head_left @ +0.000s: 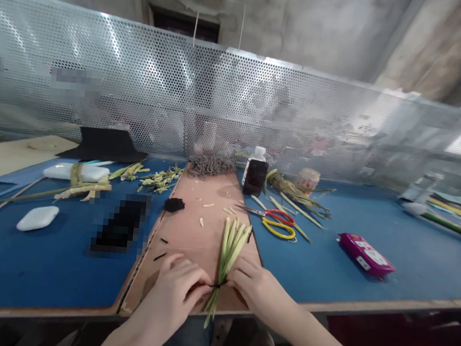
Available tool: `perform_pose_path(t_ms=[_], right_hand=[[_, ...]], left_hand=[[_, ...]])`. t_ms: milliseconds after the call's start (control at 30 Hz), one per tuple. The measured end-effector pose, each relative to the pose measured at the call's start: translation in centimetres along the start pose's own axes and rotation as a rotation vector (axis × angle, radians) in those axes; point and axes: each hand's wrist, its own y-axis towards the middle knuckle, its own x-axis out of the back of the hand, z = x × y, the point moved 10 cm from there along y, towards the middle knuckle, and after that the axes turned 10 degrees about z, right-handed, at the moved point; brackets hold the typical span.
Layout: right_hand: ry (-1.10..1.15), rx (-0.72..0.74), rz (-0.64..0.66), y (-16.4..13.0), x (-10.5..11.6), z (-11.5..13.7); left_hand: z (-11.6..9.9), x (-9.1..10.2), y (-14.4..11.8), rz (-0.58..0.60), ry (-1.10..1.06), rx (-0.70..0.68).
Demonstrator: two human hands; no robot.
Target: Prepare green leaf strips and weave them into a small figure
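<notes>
A bundle of pale green plant strips [232,246] lies on the wooden board near the table's front edge, its tips fanned out away from me. Around its lower part runs a thin black cord [217,285], crossed at the front. My left hand [183,282] pinches one end of the cord just left of the bundle. On the other side, my right hand [255,283] has closed fingers beside the strips and appears to grip the cord's other end; its fingertips are partly hidden. Short black cord pieces [159,256] lie left of the bundle.
Red-and-yellow scissors [278,220] lie open right of the bundle. Beyond are a bottle [259,154], dried stalks [297,192] and a grey cord heap [211,166]. A purple packet [366,255] is at right, a white case [37,218] at left. A perforated partition [221,97] stands behind.
</notes>
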Motion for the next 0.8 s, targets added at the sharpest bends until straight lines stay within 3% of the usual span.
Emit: perform_pose_path(t_ms=[167,300,467,600,700,800], right_hand=[[0.179,-0.037,-0.069,-0.9,0.7,-0.5],[0.397,-0.066,-0.124,-1.5,0.9,-0.9],[0.905,-0.298,-0.172,-2.5,-1.0,-2.8],[1.099,-0.326,-0.197,-3.0,-1.8,-2.8],[0.999,-0.403,-0.239,-3.5,-1.8,-3.5],[0.839,-0.431,-0.277,-3.5,-1.4,-3.9]], left_hand=[[0.2,0.3,0.2,0.015,-0.109,0.013],[0.6,0.1,0.6,0.009,-0.350,0.111],[0.4,-1.3,0.8,0.080,-0.720,0.196],[1.2,-2.3,0.5,0.124,-0.892,0.249],[2.0,-2.5,0.3,0.084,-0.812,0.274],[2.4,-2.2,0.0,-0.014,-0.537,0.288]])
